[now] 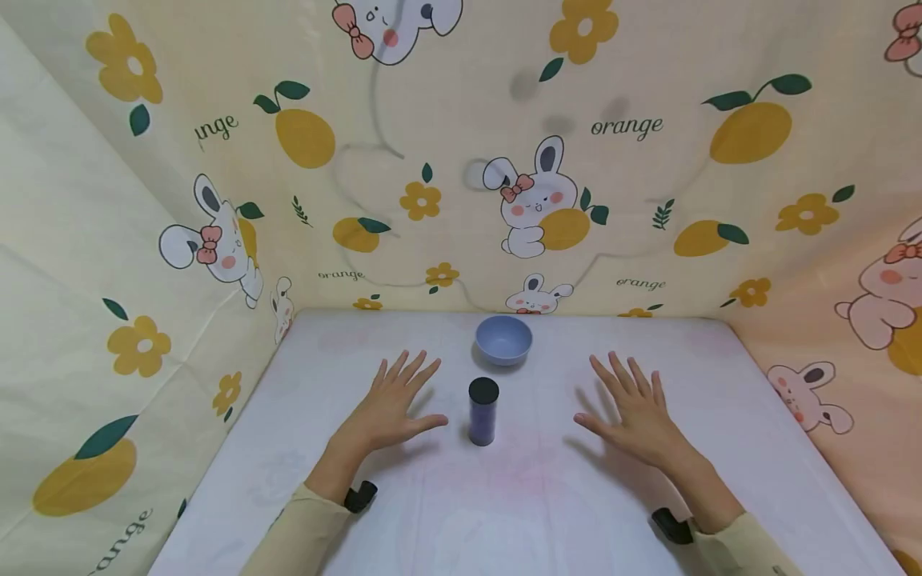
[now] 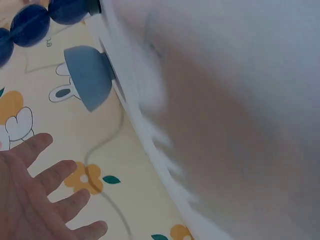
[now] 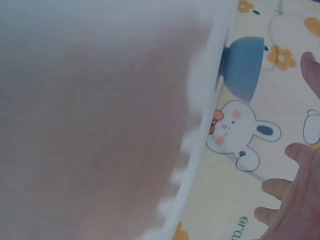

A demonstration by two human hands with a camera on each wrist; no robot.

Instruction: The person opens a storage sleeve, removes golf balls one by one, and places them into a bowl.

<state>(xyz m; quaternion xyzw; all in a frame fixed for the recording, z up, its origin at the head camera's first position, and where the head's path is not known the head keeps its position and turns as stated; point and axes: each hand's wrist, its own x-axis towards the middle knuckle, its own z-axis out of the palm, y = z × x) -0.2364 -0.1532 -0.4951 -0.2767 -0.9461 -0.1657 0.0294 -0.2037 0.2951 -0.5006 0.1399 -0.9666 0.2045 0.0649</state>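
Capped cylinder [image 1: 483,422] stands upright on the white table [image 1: 504,504], between the two hands and nearer to the left. Its black cap [image 1: 483,390] faces up; its body is bluish purple. In the left wrist view, part of the cylinder shows at the top left corner as a row of rounded dark-blue forms that ends in a black section at the table.

Left hand [image 1: 389,412]: fully extended, fingers spread, thumb pointing toward the cylinder with a visible gap between them. Grip: wide open, holding nothing.

Right hand [image 1: 637,420]: raised above the table, fingers spread, thumb directed inward toward the cylinder, well apart from it. Grip: wide open, holding nothing.

Blue bowl [image 1: 503,357]: rests upright on its foot behind the cylinder, slightly to the right, near the rear edge of the table. It is apart from the cylinder and both hands.

Accessories: one black device [image 1: 361,497] sits at the left wrist and a second black unit [image 1: 673,526] at the right wrist. Light-coloured sleeves [image 1: 298,530] cover both forearms.

Surround: patterned fabric [image 1: 446,96] with rabbits, flowers and oranges encloses the table at the rear and both sides.
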